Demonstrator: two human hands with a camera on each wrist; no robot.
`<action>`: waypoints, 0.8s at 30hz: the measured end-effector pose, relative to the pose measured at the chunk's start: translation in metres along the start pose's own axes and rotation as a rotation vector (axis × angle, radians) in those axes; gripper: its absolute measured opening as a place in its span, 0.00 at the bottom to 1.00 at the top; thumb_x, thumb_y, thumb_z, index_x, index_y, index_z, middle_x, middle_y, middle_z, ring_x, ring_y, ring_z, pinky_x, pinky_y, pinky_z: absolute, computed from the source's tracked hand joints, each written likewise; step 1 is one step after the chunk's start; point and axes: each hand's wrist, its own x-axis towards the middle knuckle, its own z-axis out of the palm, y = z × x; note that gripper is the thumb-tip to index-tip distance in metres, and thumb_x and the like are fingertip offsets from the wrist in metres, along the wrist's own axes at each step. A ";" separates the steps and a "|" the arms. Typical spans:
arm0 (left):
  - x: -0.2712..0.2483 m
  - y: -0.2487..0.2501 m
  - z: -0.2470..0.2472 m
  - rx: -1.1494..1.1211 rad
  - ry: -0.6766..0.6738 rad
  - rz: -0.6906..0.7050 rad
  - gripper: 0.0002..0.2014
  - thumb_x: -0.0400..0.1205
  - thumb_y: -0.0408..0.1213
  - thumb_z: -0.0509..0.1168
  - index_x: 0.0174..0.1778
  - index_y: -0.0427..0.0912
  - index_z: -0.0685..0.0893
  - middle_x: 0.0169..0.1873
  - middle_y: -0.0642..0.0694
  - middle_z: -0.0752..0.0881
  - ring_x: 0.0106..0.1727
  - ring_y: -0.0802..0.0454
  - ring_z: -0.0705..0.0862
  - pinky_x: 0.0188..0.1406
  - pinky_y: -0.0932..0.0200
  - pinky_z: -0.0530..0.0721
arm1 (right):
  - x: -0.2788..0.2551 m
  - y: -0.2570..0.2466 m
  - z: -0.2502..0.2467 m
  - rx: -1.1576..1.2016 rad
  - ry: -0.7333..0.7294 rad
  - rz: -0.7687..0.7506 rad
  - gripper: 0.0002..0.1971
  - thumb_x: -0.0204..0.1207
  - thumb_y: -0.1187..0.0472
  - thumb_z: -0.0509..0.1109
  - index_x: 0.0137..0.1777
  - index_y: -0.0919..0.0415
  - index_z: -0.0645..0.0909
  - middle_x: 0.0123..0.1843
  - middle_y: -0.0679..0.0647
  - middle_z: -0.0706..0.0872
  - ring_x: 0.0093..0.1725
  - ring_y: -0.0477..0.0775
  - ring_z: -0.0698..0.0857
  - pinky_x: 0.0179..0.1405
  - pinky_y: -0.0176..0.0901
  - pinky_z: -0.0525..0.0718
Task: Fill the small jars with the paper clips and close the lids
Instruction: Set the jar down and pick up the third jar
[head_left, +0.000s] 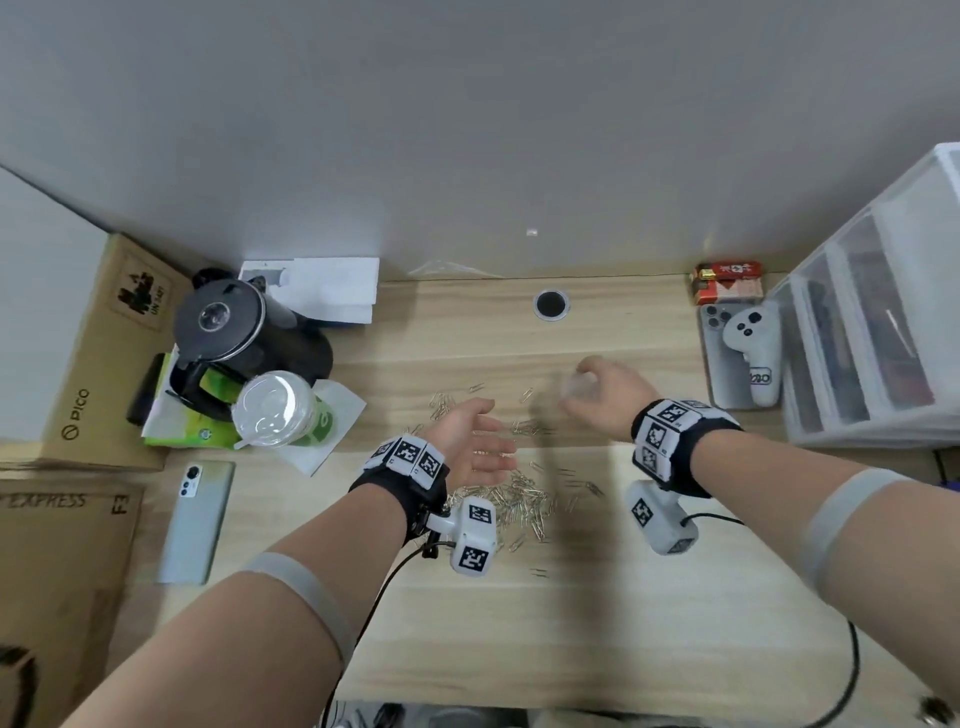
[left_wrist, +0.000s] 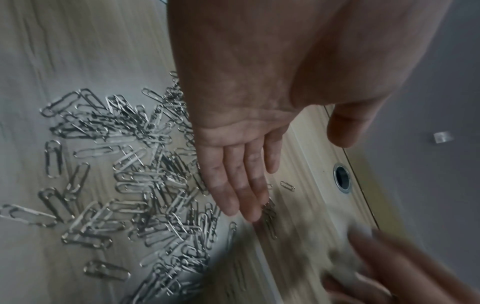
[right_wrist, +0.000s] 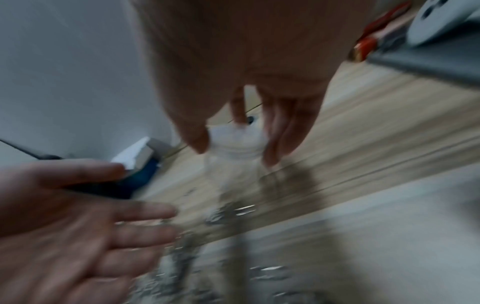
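A wooden desk (head_left: 623, 597) is seen beneath both hands. A kettle (head_left: 228, 327) and a lidded cup (head_left: 275, 410) are placed well to the left of the left hand (head_left: 475, 447), which is held flat, fingers straight, empty. Paper clips (left_wrist: 135, 185) are scattered under and between the hands. A small clear jar (right_wrist: 233, 148), blurred, is grasped from above by the right hand (head_left: 605, 395).

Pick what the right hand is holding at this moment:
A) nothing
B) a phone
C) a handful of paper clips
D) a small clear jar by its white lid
D: in the right wrist view, the right hand grips the jar by its lid.
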 end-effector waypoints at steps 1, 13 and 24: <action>0.000 0.001 0.004 -0.009 -0.024 -0.001 0.25 0.87 0.52 0.59 0.69 0.34 0.77 0.57 0.32 0.87 0.50 0.34 0.88 0.59 0.39 0.86 | -0.002 -0.010 0.006 0.068 -0.043 -0.052 0.32 0.71 0.37 0.68 0.71 0.53 0.73 0.62 0.56 0.83 0.60 0.59 0.84 0.55 0.43 0.78; -0.007 0.006 0.013 -0.001 -0.194 -0.054 0.18 0.87 0.51 0.60 0.44 0.42 0.88 0.33 0.45 0.76 0.31 0.52 0.70 0.34 0.56 0.76 | -0.023 -0.036 0.031 0.302 -0.007 -0.167 0.26 0.68 0.44 0.77 0.64 0.49 0.78 0.49 0.50 0.84 0.48 0.53 0.85 0.50 0.44 0.82; 0.003 -0.003 0.024 0.105 -0.102 -0.122 0.28 0.87 0.63 0.54 0.73 0.45 0.74 0.29 0.44 0.74 0.24 0.53 0.66 0.28 0.58 0.73 | -0.045 -0.019 0.034 0.177 0.033 -0.329 0.30 0.65 0.47 0.78 0.69 0.46 0.75 0.59 0.52 0.77 0.54 0.53 0.82 0.59 0.50 0.82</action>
